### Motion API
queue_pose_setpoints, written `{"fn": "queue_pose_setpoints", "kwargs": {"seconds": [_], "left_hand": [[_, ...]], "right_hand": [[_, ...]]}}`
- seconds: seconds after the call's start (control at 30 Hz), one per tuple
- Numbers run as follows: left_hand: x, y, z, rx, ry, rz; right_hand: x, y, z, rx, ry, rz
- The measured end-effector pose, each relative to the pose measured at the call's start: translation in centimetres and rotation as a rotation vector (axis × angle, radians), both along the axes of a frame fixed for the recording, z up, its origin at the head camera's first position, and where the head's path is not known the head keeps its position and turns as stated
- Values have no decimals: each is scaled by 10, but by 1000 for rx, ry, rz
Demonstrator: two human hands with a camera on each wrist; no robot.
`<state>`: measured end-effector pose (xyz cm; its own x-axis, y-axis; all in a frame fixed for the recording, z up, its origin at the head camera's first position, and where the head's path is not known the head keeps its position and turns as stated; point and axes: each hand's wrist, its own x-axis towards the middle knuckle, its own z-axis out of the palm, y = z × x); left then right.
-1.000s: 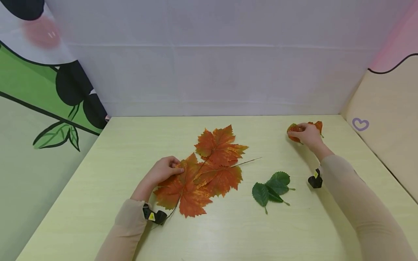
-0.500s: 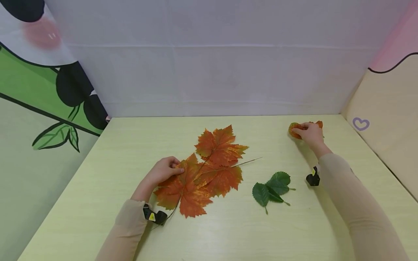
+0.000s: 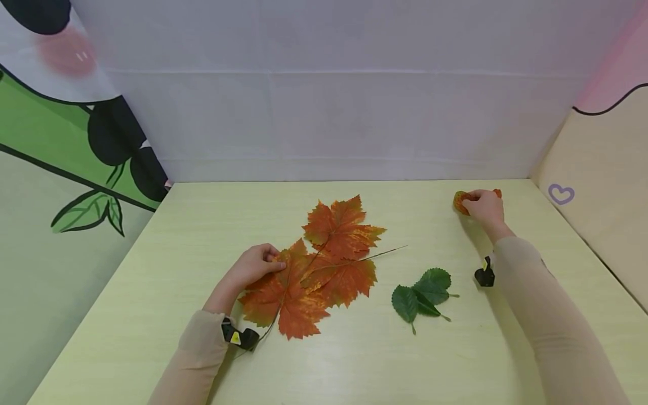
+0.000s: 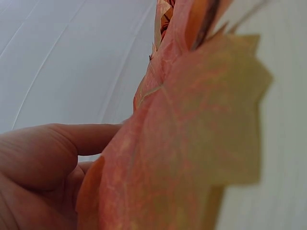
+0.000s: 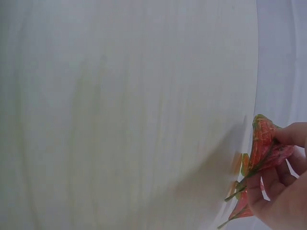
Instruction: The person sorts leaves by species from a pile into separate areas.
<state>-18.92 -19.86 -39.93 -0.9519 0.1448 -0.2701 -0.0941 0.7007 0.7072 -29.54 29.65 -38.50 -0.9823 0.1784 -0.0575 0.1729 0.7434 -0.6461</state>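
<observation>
Near the middle of the table lie three overlapping orange artificial maple leaves, their thin stems showing. My left hand (image 3: 255, 264) pinches the upper left edge of the nearest maple leaf (image 3: 304, 318). In the left wrist view that leaf (image 4: 177, 124) fills the middle, the thumb lying against it. At the back right, my right hand (image 3: 485, 207) pinches a small red-orange leaf with a greenish edge (image 3: 459, 202). The right wrist view shows this small leaf (image 5: 263, 141) between thumb and fingers. Another small red leaf (image 5: 241, 207) shows below it, partly hidden by the hand.
Several small green leaves (image 3: 427, 289) lie together right of the maple leaves. The pale wooden table (image 3: 202, 214) ends at a white back panel (image 3: 324, 124). Printed side panels stand left and right. A black wrist camera (image 3: 484, 275) sits at the right sleeve.
My right hand has shifted slightly with the small red-orange leaf, most recently a little to the right. The left hand, maple leaves and green leaves stay put.
</observation>
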Motion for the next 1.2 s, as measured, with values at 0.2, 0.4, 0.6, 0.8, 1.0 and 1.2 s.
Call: {"fn": "queue_pose_setpoints", "kwargs": {"seconds": [0.2,0.4,0.6,0.8,1.0,1.2], "left_hand": [[1,0,1,8,1,1],[1,0,2,8,-2,6],[1,0,2,0,2,3],[1,0,3,3,6,4],[0,-1,3,1,14,7],[1,-1,1,15,7,10]], "right_hand": [[0,0,1,4,-6,-21],[-2,-1,0,6,-15,-43],[-5,1,0,-8,-16,-62],[-8,2,-1,-28,8,-83],[-8,1,2,-29,37,-106],[-7,3,1,2,31,-150]]}}
